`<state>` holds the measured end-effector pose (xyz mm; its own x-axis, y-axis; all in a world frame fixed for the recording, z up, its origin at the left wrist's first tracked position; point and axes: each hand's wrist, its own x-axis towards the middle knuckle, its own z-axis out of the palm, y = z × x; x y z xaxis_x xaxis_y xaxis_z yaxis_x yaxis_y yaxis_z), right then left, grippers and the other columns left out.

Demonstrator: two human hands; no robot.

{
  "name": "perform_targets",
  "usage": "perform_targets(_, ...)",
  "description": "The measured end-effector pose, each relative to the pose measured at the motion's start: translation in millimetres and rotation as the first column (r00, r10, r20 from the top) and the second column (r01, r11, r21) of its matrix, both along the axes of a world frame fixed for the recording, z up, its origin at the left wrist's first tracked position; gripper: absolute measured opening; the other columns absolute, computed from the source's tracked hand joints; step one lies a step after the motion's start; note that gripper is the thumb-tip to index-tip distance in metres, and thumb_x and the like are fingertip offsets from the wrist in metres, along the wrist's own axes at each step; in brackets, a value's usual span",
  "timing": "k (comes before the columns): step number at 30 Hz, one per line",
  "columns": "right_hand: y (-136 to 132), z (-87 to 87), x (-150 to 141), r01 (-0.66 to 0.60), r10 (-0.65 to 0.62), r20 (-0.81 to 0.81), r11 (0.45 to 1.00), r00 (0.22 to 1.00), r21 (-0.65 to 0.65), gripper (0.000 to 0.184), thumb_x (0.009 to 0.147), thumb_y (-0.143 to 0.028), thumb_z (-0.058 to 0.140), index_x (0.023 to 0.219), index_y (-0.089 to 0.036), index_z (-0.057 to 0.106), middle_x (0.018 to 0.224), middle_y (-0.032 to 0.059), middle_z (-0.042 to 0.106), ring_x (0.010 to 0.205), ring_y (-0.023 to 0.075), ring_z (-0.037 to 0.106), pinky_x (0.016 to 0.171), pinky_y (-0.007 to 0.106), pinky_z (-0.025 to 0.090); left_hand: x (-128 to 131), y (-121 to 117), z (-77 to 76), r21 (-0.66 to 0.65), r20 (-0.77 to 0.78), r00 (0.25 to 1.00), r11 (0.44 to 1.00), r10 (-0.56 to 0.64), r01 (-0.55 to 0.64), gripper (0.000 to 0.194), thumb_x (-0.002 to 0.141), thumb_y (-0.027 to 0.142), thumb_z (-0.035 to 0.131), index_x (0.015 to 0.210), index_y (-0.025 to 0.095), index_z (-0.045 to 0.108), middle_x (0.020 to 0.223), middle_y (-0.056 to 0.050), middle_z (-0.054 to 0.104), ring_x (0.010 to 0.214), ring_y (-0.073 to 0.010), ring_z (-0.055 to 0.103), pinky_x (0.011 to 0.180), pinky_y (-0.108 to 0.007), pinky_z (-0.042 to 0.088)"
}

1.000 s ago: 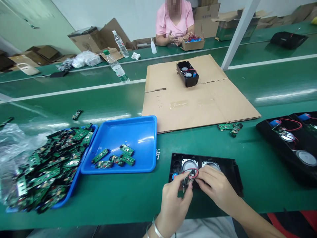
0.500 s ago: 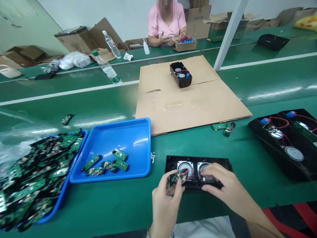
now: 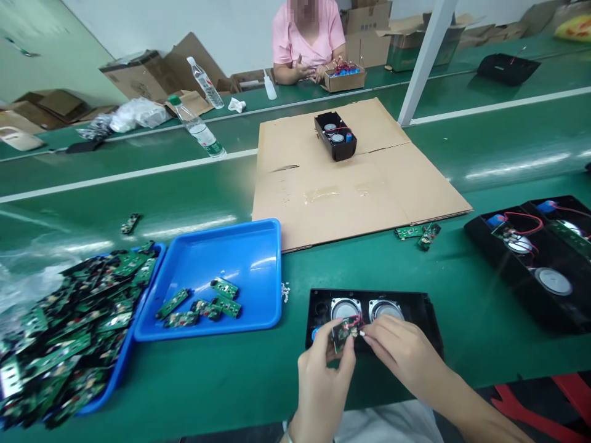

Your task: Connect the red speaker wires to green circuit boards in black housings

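Observation:
A black speaker housing [image 3: 418, 306] with two round silver speakers [image 3: 345, 307] lies on the green bench right in front of me. My left hand [image 3: 321, 381] pinches a small green circuit board [image 3: 343, 333] with red wires over the housing's near edge. My right hand [image 3: 401, 357] is closed at the board's right side, fingertips touching the board and wires.
A blue tray [image 3: 249, 258] holds several green boards; a second tray at the left is heaped with boards [image 3: 69, 332]. A cardboard sheet [image 3: 351, 184] carries a black housing [image 3: 335, 135]. More housings [image 3: 535, 264] lie right. A person in pink [image 3: 307, 40] sits opposite.
My right hand came off the right speaker and moved left to the circuit board. My left hand shifted the board slightly right, toward the housing's middle.

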<state>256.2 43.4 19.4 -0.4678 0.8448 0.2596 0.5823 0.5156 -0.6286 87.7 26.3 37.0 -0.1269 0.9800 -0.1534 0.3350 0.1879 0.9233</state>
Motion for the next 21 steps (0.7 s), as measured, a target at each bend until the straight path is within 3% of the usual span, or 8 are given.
perform_targets(3, 1.4, -5.6, -3.3, 0.002, -0.027, 0.135, 0.983, 0.990, 0.184, 0.027, 0.098, -0.011, 0.037, 0.089, -0.014, 0.062, 0.073, 0.0047, 0.059, 0.064, 0.0154, 0.056, 0.057, 0.028, 0.042, 1.2, -0.8, -2.4, 0.035, -0.041, 0.999, 0.999, 0.021, -0.020, 0.019, 0.083, 0.023, 0.061, 0.101, 0.020, 0.066, 0.086, -0.004, 0.078, 0.070, -0.0185, 0.075, 0.065, -0.023, 0.062)
perform_targets(6, 4.0, -8.0, -4.2, -0.009, -0.041, 0.177, 0.962, 0.983, 0.272, 0.026, 0.095, -0.008, 0.040, 0.082, -0.014, 0.062, 0.067, 0.0031, 0.056, 0.060, 0.0145, 0.052, 0.056, 0.028, 0.039, 1.9, -2.8, -7.1, 0.091, -0.072, 0.997, 0.996, 0.030, -0.023, 0.018, 0.084, 0.023, 0.061, 0.102, 0.020, 0.066, 0.085, -0.004, 0.078, 0.068, -0.0177, 0.074, 0.064, -0.023, 0.061)
perform_targets(14, 7.4, -8.8, -3.1, 0.001, -0.020, 0.097, 0.981, 0.995, 0.193, 0.029, 0.097, -0.011, 0.036, 0.079, -0.016, 0.059, 0.067, 0.0016, 0.052, 0.059, 0.0141, 0.046, 0.054, 0.027, 0.031, -1.5, -1.1, -14.0, 0.357, -0.262, 0.964, 0.924, -0.038, 0.133, 0.021, 0.085, 0.015, 0.059, 0.105, 0.018, 0.064, 0.085, -0.004, 0.078, 0.068, -0.0160, 0.074, 0.063, -0.020, 0.060)
perform_targets(21, 6.6, -8.4, -4.8, -0.008, -0.023, 0.147, 0.977, 0.989, 0.211, 0.029, 0.096, -0.009, 0.036, 0.076, -0.017, 0.055, 0.067, 0.0010, 0.049, 0.059, 0.0141, 0.042, 0.055, 0.027, 0.027, -0.5, 1.0, -12.5, 0.414, -0.353, 0.935, 0.889, -0.042, 0.196, 0.018, 0.087, 0.013, 0.055, 0.103, 0.016, 0.062, 0.084, -0.006, 0.077, 0.070, -0.0152, 0.074, 0.066, -0.019, 0.060)
